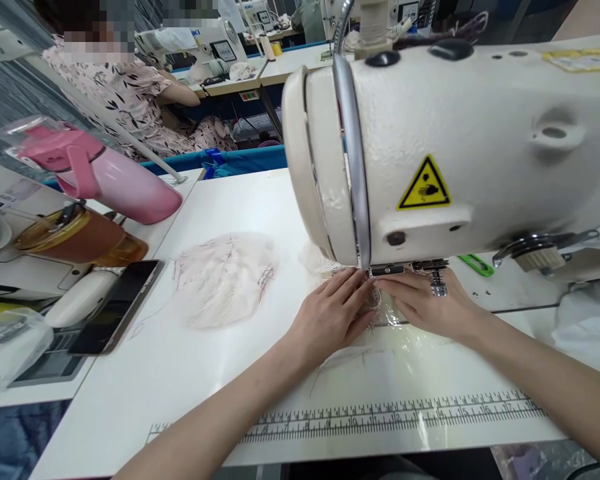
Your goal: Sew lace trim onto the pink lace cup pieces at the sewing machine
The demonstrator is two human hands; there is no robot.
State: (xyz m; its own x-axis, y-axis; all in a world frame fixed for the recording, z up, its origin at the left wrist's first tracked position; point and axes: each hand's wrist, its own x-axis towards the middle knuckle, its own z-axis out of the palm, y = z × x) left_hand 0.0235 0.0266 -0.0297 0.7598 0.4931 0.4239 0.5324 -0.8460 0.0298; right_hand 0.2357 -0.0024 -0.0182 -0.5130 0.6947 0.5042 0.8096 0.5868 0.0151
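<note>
A pale lace fabric (374, 301) lies under the head of the white sewing machine (460, 133), close to the needle area. My left hand (330, 311) grips it from the left, fingers forward and thumb bent in near its edge. From the right, my right hand (427, 301) has its fingertips closed at the same fabric, beside the presser foot area; metal parts of the machine partly cover this hand. The needle itself is hidden behind the machine head and fingers. Left of my hands, a separate sheer cream fabric piece (223, 283) with reddish loose threads lies flat on the table.
A printed ruler (350, 421) runs along the table's front. At the left are a phone (117, 307), an amber cup (80, 237) and a pink bottle (115, 173). A green thread snipper (477, 265) lies behind my right hand. Another person (115, 93) sits further back.
</note>
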